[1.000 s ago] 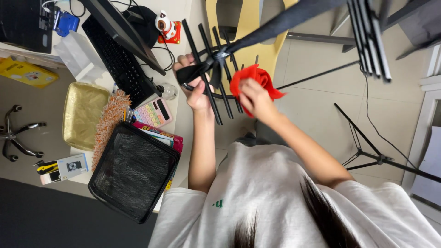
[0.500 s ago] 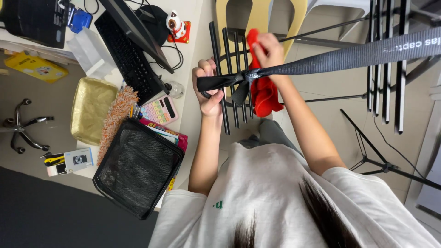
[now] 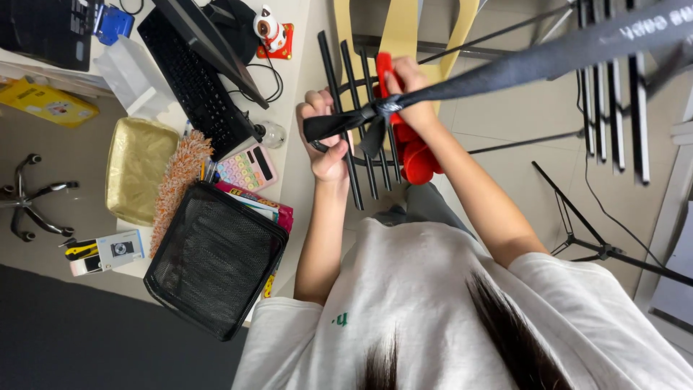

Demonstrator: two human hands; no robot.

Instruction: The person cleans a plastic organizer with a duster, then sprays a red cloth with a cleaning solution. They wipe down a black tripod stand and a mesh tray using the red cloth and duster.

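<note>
The left hand (image 3: 326, 141) grips a bar of the black slatted metal rack (image 3: 357, 123); the right hand (image 3: 408, 90), at its three o'clock, presses a red cloth (image 3: 415, 155) against the slats, seemingly mid-wipe, lower bars apparently undone.

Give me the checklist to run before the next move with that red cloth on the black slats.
1. Left hand grips the black slatted rack: ok, its fingers wrap the slats.
2. Right hand holds the red cloth against the slats: ok.
3. Clear view of the work: not ok, a black strap crosses in front of the right hand.
4. Rack apart from the desk things: ok, the calculator and keyboard lie off to the left.
5. Slats clean: cannot tell.
</note>
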